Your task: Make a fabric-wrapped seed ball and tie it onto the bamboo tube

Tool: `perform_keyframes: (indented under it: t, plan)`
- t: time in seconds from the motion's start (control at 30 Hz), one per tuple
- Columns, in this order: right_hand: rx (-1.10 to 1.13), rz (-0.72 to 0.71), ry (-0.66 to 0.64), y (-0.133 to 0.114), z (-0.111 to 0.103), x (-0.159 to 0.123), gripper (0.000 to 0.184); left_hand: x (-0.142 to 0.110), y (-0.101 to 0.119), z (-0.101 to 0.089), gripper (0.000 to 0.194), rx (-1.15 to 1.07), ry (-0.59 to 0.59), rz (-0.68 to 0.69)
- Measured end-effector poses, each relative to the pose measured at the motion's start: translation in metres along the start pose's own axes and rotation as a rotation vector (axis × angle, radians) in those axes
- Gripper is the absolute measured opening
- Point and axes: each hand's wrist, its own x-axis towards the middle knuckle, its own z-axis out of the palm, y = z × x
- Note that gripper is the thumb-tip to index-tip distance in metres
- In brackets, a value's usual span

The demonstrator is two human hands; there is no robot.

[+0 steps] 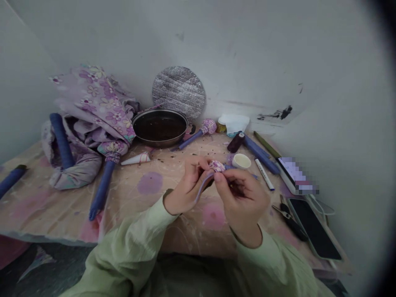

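Above the middle of the table, both hands meet at a small floral cloth bundle point(217, 166) in pink, purple and white. My left hand point(188, 185) is closed, its thumb and fingertips pinching the bundle's left side. A narrow lilac strip point(202, 189) runs from the bundle down across the left palm. My right hand point(243, 192) is closed too, with thumb and forefinger pinched at the bundle's lower right, where the strip meets it. Something blue shows just behind the right fingers; whether it joins the bundle is hidden.
A dark pan point(161, 142) stands at the back, near a round silver pad point(179, 90). Floral fabric point(99, 103) and blue-wrapped sticks point(103, 189) lie left. Toward the right are a thread spool point(236, 142), small bowl point(241, 161), marker point(265, 175), thread snips point(292, 222) and phone point(315, 229).
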Motion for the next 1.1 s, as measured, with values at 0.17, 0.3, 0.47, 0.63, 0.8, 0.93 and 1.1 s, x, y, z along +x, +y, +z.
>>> perform_keyframes:
  t: [0.17, 0.3, 0.47, 0.63, 0.8, 0.93, 1.1]
  plan:
    - [0.028, 0.026, 0.050, 0.002, 0.002, -0.003, 0.012, 0.000, 0.001, -0.002, 0.010, 0.058, -0.064, 0.046]
    - [0.140, 0.098, 0.055, 0.002, 0.003, -0.002, 0.011, 0.002, -0.001, -0.001, 0.014, -0.130, -0.069, -0.008]
    - [0.209, 0.082, 0.047, 0.005, 0.006, -0.006, 0.014, 0.002, 0.001, 0.002, 0.014, -0.246, -0.089, -0.061]
    - [0.256, 0.019, 0.182, 0.009, 0.012, -0.014, 0.013, -0.001, 0.009, 0.008, 0.012, -0.202, -0.073, -0.036]
    - [0.320, 0.022, 0.226, 0.008, 0.018, -0.015, 0.017, -0.001, 0.009, 0.004, 0.011, -0.134, -0.086, -0.061]
    - [0.313, -0.016, 0.223, 0.007, 0.019, -0.014, 0.016, -0.001, 0.004, -0.003, 0.022, -0.181, -0.157, -0.021]
    - [0.318, -0.027, 0.205, 0.007, 0.018, -0.013, 0.016, -0.002, 0.003, -0.003, 0.026, -0.169, -0.176, -0.007]
